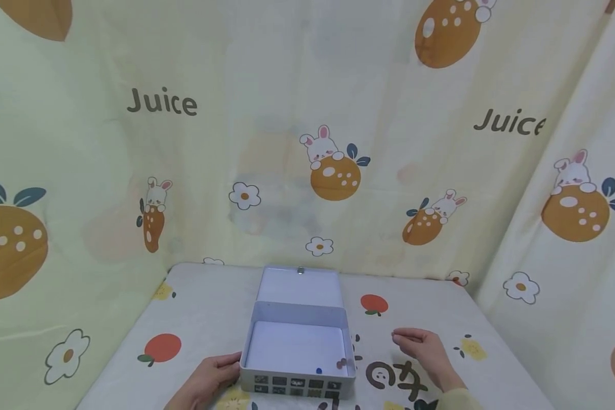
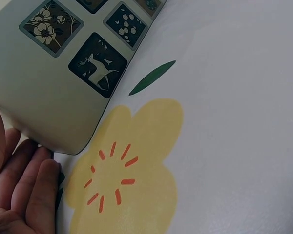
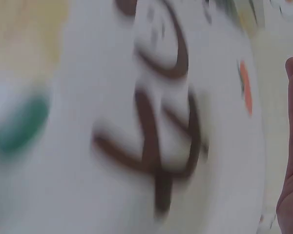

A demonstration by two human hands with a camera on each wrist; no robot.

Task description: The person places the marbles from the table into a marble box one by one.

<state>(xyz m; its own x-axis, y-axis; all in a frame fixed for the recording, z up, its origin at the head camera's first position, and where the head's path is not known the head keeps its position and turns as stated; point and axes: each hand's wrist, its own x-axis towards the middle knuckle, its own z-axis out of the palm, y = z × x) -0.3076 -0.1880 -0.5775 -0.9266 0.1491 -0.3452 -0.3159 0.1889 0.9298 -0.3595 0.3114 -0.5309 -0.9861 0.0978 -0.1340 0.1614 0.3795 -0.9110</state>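
An open metal tin box [image 1: 297, 310] stands on the table with its hinged lid [image 1: 299, 285] tipped back on the far side. Inside, near the front right corner, lie a small blue piece [image 1: 319, 370] and small brownish pieces [image 1: 341, 363]. My left hand [image 1: 211, 380] rests against the tin's left side, fingers loosely bent, below the tin's corner [image 2: 63, 126] in the left wrist view. To the right of the tin, my right hand [image 1: 424, 350] hovers over the table, fingers together and nearly straight, pointing left. Nothing visible sits in its fingertips.
A white printed cloth [image 1: 200, 313] with fruit and flower pictures covers the table. Printed curtains [image 1: 266, 142] hang behind it and on both sides. The raised lid reaches toward the back edge of the table.
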